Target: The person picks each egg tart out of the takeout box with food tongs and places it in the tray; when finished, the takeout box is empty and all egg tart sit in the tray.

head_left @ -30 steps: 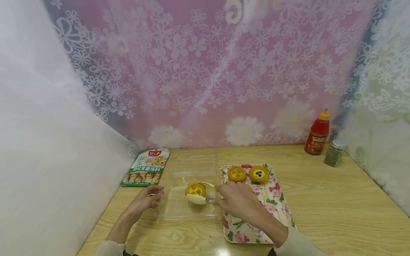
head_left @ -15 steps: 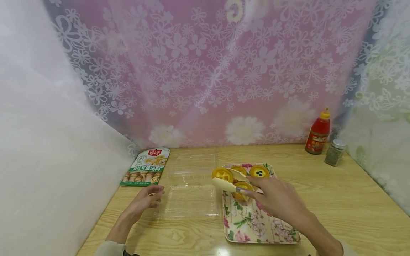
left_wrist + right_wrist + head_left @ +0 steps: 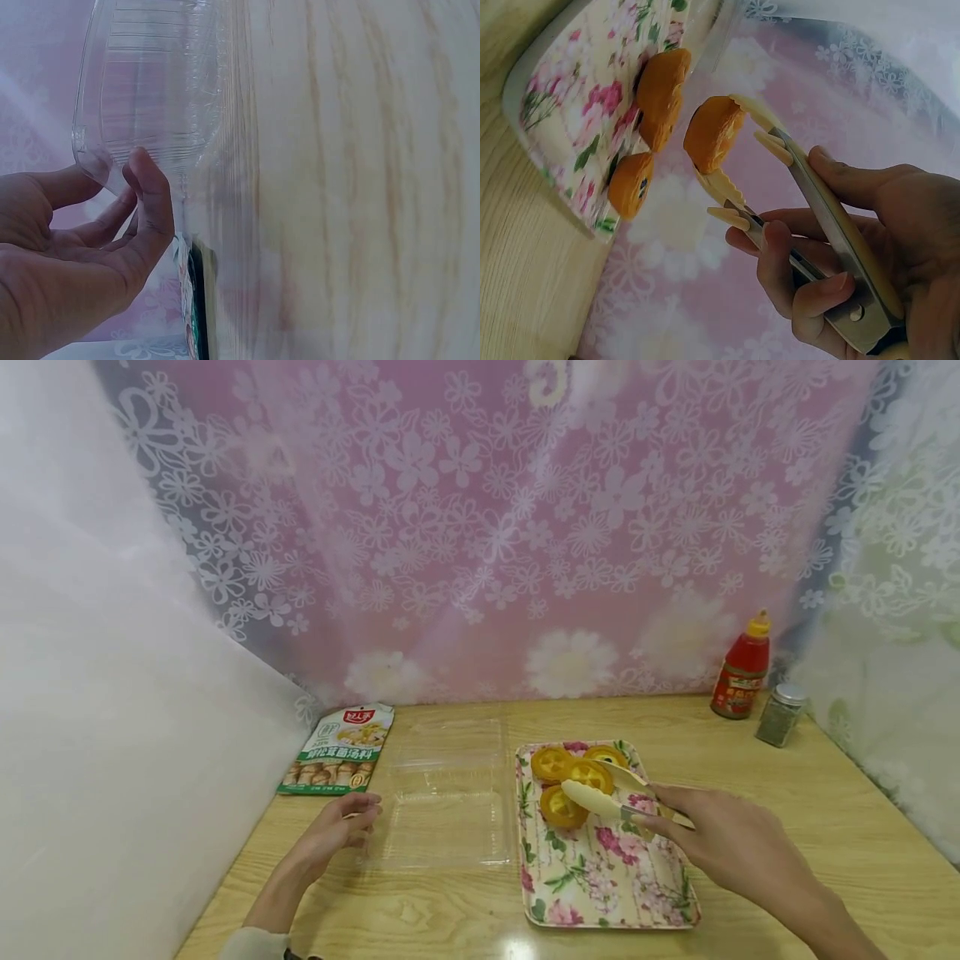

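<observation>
My right hand (image 3: 738, 839) grips metal tongs (image 3: 829, 225) with cream scalloped tips. Between those tips an egg tart (image 3: 714, 133) is held above the floral tray (image 3: 592, 893). Beneath and around it on the tray sit a front tart (image 3: 562, 810), a back left tart (image 3: 550, 763) and a partly hidden tart with dark berries (image 3: 630, 186). At the left, my left hand (image 3: 337, 831) has its fingers loosely bent beside the near left edge of a clear plastic container (image 3: 446, 831) with its lid folded back. Whether the fingertips touch the container is hard to tell.
A green and white food packet (image 3: 337, 752) lies behind the left hand. At the back right stand a red sauce bottle (image 3: 741, 677) with a yellow cap and a small spice jar (image 3: 780, 717). Floral and white sheets enclose the wooden table (image 3: 787, 810).
My right hand has lifted the tart out of the clear container and carried it right, over the tray. The left hand has stayed in place.
</observation>
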Action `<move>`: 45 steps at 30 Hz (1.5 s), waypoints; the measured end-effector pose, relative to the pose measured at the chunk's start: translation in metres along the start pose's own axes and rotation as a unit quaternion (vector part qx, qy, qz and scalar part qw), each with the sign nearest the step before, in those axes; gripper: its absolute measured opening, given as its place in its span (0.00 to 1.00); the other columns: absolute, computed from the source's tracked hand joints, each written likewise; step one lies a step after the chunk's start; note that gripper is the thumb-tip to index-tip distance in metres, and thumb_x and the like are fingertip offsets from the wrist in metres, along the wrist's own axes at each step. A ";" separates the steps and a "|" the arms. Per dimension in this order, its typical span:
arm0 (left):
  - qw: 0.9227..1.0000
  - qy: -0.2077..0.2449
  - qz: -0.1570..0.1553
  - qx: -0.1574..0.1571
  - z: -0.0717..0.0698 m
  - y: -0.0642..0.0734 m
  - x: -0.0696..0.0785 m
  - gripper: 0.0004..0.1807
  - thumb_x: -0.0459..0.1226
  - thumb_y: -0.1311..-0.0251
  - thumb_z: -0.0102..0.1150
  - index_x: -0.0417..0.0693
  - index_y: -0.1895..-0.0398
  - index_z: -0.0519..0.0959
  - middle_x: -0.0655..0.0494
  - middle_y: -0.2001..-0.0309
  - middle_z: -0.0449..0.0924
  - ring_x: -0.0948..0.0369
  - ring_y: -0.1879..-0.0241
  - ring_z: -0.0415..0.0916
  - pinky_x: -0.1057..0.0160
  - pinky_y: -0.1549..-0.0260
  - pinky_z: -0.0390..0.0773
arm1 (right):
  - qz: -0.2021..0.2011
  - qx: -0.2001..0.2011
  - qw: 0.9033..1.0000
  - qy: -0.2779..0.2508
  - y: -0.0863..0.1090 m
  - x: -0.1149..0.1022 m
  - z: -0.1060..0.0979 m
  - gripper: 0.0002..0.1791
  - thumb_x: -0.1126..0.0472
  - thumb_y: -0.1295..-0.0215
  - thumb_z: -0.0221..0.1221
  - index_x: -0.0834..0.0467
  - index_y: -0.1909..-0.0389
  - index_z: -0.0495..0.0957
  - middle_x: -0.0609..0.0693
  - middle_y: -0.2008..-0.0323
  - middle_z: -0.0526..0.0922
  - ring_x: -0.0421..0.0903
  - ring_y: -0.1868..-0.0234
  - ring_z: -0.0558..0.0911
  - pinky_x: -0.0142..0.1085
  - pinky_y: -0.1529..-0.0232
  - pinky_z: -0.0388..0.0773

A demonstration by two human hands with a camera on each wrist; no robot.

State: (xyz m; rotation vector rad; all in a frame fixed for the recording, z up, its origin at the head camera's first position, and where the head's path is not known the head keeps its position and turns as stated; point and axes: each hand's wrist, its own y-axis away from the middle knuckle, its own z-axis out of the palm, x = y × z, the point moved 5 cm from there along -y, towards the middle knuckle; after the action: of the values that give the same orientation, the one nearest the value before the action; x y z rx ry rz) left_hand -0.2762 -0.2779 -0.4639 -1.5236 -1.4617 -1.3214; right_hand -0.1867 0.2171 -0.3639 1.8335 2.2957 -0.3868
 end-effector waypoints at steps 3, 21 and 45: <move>1.000 -0.003 0.000 -0.002 -0.001 -0.002 0.000 0.26 0.39 0.20 0.53 0.30 0.29 0.67 0.34 0.37 0.70 0.53 0.54 0.74 0.57 0.59 0.83 | 0.009 0.001 1.000 0.009 0.004 0.010 -0.002 0.35 0.33 0.32 0.62 0.54 0.36 0.83 0.50 0.57 0.90 0.40 0.72 0.80 0.38 0.79 0.70; 1.000 -0.005 -0.008 0.008 -0.001 -0.002 -0.001 0.25 0.38 0.20 0.53 0.32 0.29 0.67 0.35 0.37 0.71 0.51 0.53 0.74 0.51 0.56 0.82 | 0.023 -0.021 0.999 0.023 0.015 0.041 0.017 0.30 0.39 0.31 0.64 0.57 0.39 0.84 0.50 0.60 0.90 0.39 0.77 0.77 0.39 0.82 0.66; 1.000 0.003 -0.015 0.005 0.000 -0.003 0.000 0.26 0.39 0.21 0.53 0.32 0.29 0.67 0.35 0.37 0.71 0.51 0.53 0.74 0.56 0.57 0.82 | 0.034 -0.025 0.999 0.028 0.013 0.047 0.026 0.36 0.35 0.32 0.62 0.61 0.40 0.83 0.58 0.55 0.89 0.45 0.70 0.83 0.41 0.80 0.71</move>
State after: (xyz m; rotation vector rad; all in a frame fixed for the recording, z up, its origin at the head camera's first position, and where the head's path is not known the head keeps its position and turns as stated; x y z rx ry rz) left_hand -0.2790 -0.2773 -0.4648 -1.4948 -1.4907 -1.3332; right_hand -0.1852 0.2550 -0.4040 1.9168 2.2495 -0.2673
